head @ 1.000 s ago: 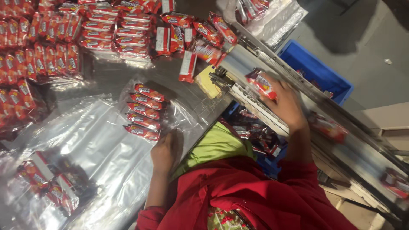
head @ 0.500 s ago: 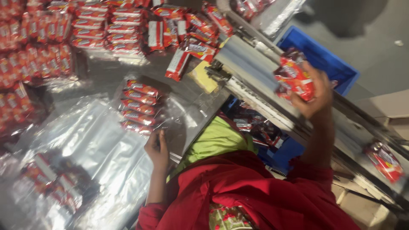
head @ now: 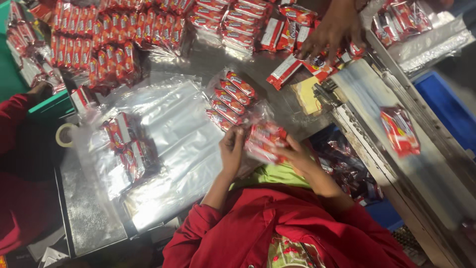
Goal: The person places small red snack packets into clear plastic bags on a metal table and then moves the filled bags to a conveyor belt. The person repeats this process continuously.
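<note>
Gripping a clear bag of red snack packets (head: 265, 143) from both ends, the left hand (head: 232, 146) and the right hand (head: 292, 151) are seen closed on it just above the near edge of the bench (head: 89, 218). The fingers of each hand are curled round the plastic, apparently so that the loose packets inside are squeezed together and kept from sliding out; the bag is held clear of the bench rather than rested on it.

At about eleven o'clock from the held bag, just beside it, a second filled bag (head: 230, 99) is laid flat, its packets stacked in a tidy column, which suggests it has been set aside as complete. At nine o'clock a pile of empty clear bags (head: 178, 134) is spread over the bench, kept within easy reach of the left hand. Further out at nine o'clock a partly filled bag (head: 126, 144) lies on that plastic, and a roll of tape (head: 64, 135) is seen at the bench's edge.

At twelve o'clock, well apart, rows of loose red packets (head: 99, 44) are heaped along the far side. At one o'clock another person's hand (head: 332, 30) is pressed down on a few packets. At three o'clock a sealed bag (head: 399, 130) rides on a conveyor (head: 377, 99), beyond which a blue crate (head: 446, 109) is placed. A red sleeve (head: 15, 114) of a third person shows at nine o'clock.
</note>
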